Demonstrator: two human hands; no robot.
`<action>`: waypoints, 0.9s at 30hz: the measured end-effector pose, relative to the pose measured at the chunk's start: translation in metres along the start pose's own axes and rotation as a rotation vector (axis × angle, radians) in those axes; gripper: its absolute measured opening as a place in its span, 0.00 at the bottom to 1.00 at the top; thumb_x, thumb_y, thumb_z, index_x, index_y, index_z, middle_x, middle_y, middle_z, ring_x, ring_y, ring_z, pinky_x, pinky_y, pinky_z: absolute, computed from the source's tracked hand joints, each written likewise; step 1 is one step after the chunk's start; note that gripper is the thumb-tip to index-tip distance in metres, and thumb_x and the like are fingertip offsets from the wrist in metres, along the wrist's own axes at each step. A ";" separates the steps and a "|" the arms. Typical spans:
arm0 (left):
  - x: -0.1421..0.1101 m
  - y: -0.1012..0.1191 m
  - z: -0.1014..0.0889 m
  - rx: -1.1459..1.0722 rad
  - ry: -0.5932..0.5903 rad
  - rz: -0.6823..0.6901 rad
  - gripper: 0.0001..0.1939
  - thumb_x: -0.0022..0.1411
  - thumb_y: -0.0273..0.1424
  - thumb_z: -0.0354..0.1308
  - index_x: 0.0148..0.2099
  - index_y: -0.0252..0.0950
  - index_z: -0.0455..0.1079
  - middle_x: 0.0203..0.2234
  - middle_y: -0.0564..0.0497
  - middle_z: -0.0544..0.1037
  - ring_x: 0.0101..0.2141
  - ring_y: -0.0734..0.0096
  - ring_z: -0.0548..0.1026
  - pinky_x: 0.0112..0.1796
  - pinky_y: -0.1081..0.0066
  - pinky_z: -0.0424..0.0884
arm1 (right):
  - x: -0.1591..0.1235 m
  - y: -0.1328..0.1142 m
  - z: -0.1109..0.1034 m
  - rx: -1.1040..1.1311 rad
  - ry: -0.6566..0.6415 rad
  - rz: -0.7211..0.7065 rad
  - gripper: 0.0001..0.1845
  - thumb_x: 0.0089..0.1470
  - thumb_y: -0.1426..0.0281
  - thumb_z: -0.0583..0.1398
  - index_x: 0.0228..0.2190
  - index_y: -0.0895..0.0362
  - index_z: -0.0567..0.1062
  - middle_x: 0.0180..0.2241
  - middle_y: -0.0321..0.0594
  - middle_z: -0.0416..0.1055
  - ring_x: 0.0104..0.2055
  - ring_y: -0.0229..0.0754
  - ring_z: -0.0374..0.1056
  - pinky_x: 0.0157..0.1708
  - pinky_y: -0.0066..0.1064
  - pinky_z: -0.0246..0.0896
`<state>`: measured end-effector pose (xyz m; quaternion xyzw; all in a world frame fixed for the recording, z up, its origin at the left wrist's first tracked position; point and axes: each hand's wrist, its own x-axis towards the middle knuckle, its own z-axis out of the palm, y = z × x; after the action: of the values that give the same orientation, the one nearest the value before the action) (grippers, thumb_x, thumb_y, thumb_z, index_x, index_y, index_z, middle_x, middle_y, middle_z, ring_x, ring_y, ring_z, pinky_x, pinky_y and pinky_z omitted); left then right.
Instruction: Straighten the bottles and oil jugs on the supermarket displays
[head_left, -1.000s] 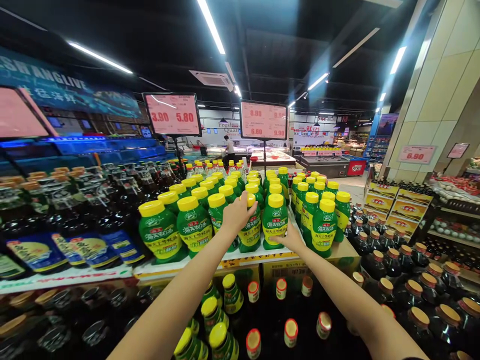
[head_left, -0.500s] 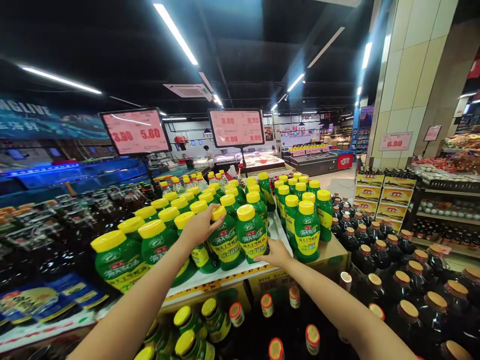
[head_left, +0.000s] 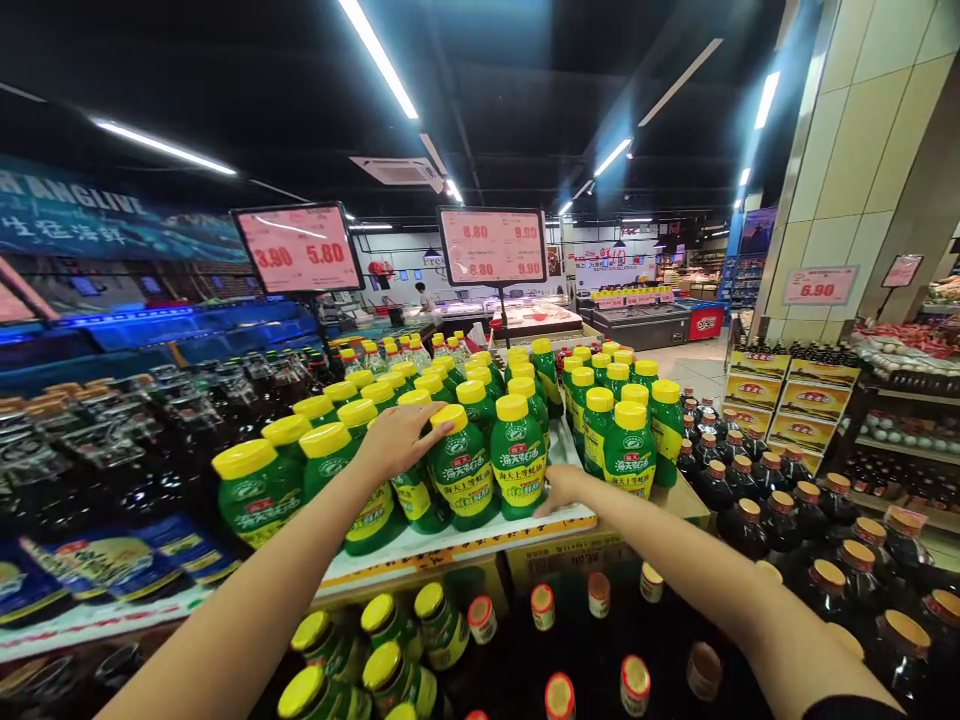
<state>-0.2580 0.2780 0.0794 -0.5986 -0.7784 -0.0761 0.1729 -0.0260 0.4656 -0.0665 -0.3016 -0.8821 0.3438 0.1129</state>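
The half-open left hand (head_left: 401,440) touches a yellow-capped green plastic bottle (head_left: 463,472), the curled right hand (head_left: 568,488) its twin (head_left: 518,462); grips cannot be told. Similar bottles (head_left: 360,414) crowd behind.

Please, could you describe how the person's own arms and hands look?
The left hand and right hand are bare, without gloves; the left forearm and right forearm show no watch or bracelet. A black sleeve edge shows at the lower right.

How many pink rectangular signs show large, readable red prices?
3: a black-framed left sign, a black-framed central sign, and the 6.90 sign on the pale tiled column. The cut-off left-edge sign and small far-right sign are unreadable; others may be hidden.
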 end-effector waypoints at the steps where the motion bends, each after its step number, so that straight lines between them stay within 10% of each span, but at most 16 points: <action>1: 0.000 0.000 0.001 0.017 -0.007 -0.026 0.36 0.70 0.53 0.35 0.62 0.35 0.69 0.51 0.39 0.77 0.53 0.49 0.73 0.55 0.54 0.65 | 0.015 -0.011 -0.020 -0.072 -0.030 0.091 0.32 0.25 0.57 0.79 0.34 0.59 0.80 0.34 0.49 0.77 0.41 0.62 0.75 0.42 0.53 0.72; 9: 0.007 -0.006 -0.002 0.041 -0.010 -0.076 0.34 0.70 0.54 0.39 0.60 0.37 0.72 0.42 0.41 0.79 0.49 0.50 0.75 0.55 0.55 0.64 | 0.165 -0.095 -0.185 -0.333 0.289 0.090 0.26 0.56 0.62 0.67 0.51 0.67 0.74 0.51 0.62 0.72 0.58 0.62 0.67 0.57 0.59 0.61; 16: 0.013 -0.020 -0.001 -0.036 -0.072 -0.069 0.34 0.70 0.55 0.40 0.63 0.40 0.70 0.40 0.41 0.79 0.47 0.53 0.75 0.58 0.53 0.61 | 0.229 -0.097 -0.145 -0.362 0.369 0.074 0.30 0.69 0.62 0.53 0.66 0.61 0.59 0.67 0.64 0.50 0.70 0.62 0.47 0.63 0.56 0.51; 27: 0.012 -0.021 -0.005 -0.068 -0.086 -0.058 0.35 0.72 0.54 0.39 0.66 0.37 0.67 0.40 0.41 0.78 0.47 0.55 0.74 0.58 0.52 0.59 | 0.241 -0.085 -0.125 -0.323 0.471 0.248 0.35 0.56 0.73 0.65 0.63 0.53 0.64 0.58 0.60 0.60 0.54 0.55 0.68 0.51 0.41 0.63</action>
<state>-0.2800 0.2822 0.0900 -0.5840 -0.7992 -0.0814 0.1165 -0.2052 0.6301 0.0814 -0.4921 -0.8315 0.1311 0.2220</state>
